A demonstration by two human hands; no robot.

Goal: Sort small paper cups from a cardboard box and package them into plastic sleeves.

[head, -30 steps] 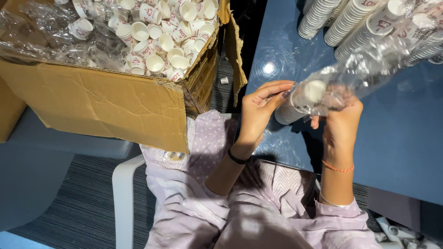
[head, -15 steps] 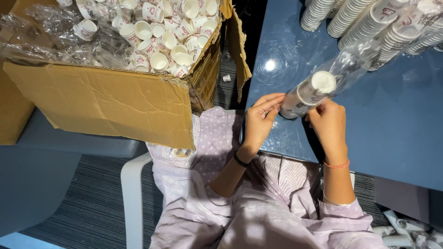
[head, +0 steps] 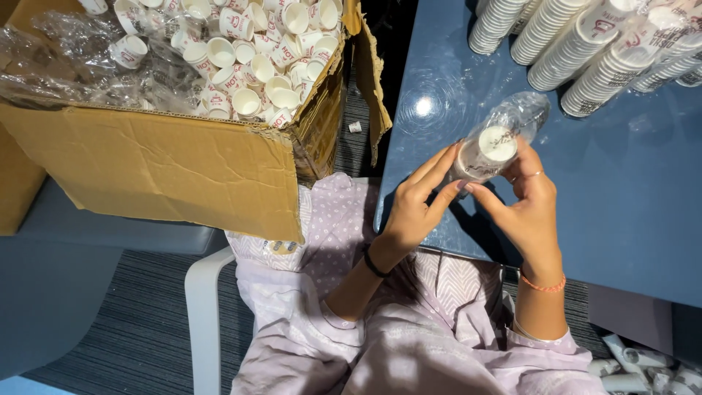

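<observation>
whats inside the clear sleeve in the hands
A stack of white paper cups fills the sleeve. Only the end cup's inside shows; the plastic's glare and both hands hide how many.

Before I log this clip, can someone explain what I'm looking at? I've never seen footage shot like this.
There is no machine here. The camera sits on a person's head and looks down at their lap and two bare hands. The person sits on a white chair at a blue table. Both hands hold a short stack of paper cups inside a clear plastic sleeve, over the table's near edge. The left hand pinches its side; the right hand cups it from the other side. Longer cup stacks lie at the far end of the table. To the person's left stands an open cardboard box full of loose cups and crumpled plastic wrap.
</observation>
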